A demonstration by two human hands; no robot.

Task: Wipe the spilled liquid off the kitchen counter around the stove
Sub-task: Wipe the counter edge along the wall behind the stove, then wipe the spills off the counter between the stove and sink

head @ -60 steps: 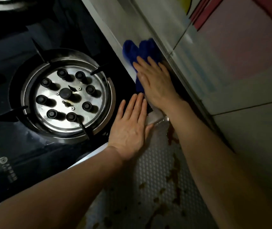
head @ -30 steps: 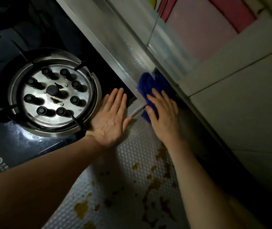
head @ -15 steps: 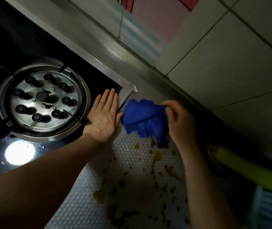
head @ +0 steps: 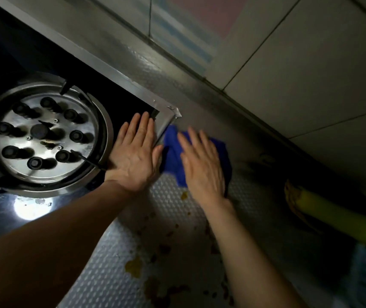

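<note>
Most of the spill is not yet wiped, judging by how it lies: brown-orange blotches of spilled liquid [head: 134,268] dot the embossed silver counter [head: 111,278] on the near side of the black glass stove with its round steel burner [head: 42,134], running toward the bottom of the view, while the strip of counter behind the stove's metal-trimmed corner [head: 171,112] looks free of stains. The crumpled blue cleaning cloth [head: 173,150] lies on the counter just beside that stove corner, on its right. It is bunched, so it has no clear long axis and points nowhere in particular; much of it is hidden. The right hand [head: 202,165] presses flat on the cloth with fingers straight and slightly spread, pinching nothing. The left hand [head: 136,156] rests palm-down on the stove's edge next to the burner, fingers extended and together, holding nothing. One small blotch sits just at the cloth's near edge.
</note>
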